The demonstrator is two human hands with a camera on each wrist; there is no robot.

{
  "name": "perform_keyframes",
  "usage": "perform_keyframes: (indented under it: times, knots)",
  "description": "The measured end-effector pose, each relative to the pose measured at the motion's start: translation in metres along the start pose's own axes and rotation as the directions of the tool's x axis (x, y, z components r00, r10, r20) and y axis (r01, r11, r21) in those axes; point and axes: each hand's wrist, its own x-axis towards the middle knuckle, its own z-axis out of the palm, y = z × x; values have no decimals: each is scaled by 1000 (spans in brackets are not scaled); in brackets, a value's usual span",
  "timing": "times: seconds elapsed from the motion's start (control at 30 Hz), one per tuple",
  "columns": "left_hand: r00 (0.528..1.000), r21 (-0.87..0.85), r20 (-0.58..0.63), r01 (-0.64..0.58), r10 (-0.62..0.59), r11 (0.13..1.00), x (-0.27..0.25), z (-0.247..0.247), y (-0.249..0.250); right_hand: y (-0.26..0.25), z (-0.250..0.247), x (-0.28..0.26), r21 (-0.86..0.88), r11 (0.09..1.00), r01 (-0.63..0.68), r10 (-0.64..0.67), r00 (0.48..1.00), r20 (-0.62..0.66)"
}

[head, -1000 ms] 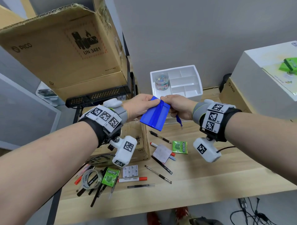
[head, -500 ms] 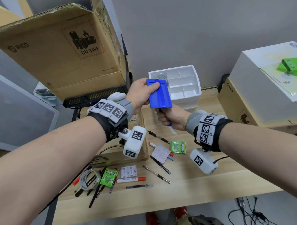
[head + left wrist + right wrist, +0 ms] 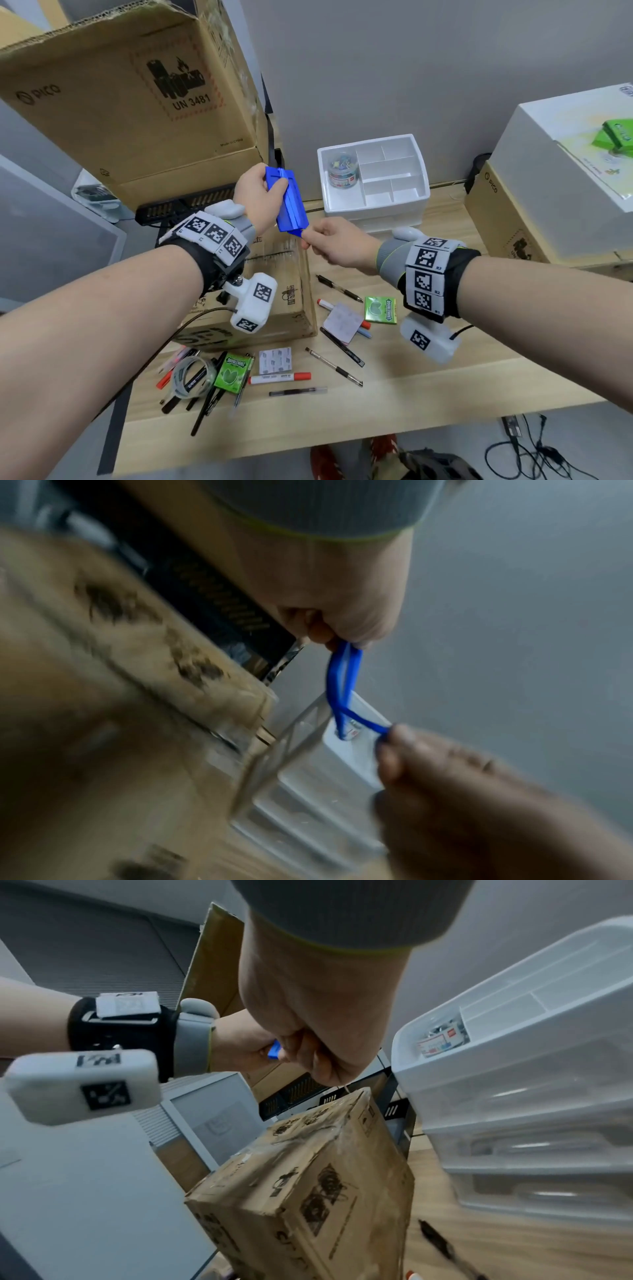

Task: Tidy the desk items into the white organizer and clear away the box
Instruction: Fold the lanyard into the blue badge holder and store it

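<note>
Above the desk's back edge, just left of the white organizer [image 3: 375, 202], the left hand [image 3: 255, 195] grips the blue card holder [image 3: 287, 202] — the right hand [image 3: 337, 245] pinches its lower end. The small box [image 3: 274, 301] sits below them on the desk.

We see a wooden desk [image 3: 428, 404], white organizer [image 3: 375, 205] at its back edge, brown box [image 3: 274, 308] near the left, pens [image 3: 337, 288], markers [image 3: 281, 378], gum packs [image 3: 381, 310], tape roll [image 3: 191, 377] scattered in front.
</note>
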Motion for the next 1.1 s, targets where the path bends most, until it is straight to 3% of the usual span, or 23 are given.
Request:
perform_keyframes:
  times: [0.1, 0.23, 0.4, 0.53, 0.73, 0.9, 1.1]
  knots:
    - [990, 38, 120, -80, 75, 996, -6, -9, -7, -3, -10, 3, -124, 992, 31, -37, 998, -45]
    - [946, 61, 298, -149, 125, 987, -13, -10, 2, -8, -17, 14, -144, 988, 54, -69, 992, -106]
    - [921, -10, 384, -62, 61, 998, -21, -10, 23, -11, -25, 16, -6, 998, 61, -61, 972, -226]
    - [873, -65, 487, 60, -21, 996, -28, -8, 20, -1, -30, 15, -61, 994, 92, -106, 951, -289]
    - [828, -81, 547, 196, -121, 977, -37, -1, 10, 15, -33, 12, -114, 988, 108, -138, 943, -304]
    - [839, -136, 515, 284, -177, 949, -39, 4, 11, 19, -31, 11, -72, 984, 162, -177, 920, -349]
    - [825, -107, 515, 330, -232, 938, -42, 4, 14, 22, -31, 14, -141, 973, 182, -222, 904, -365]
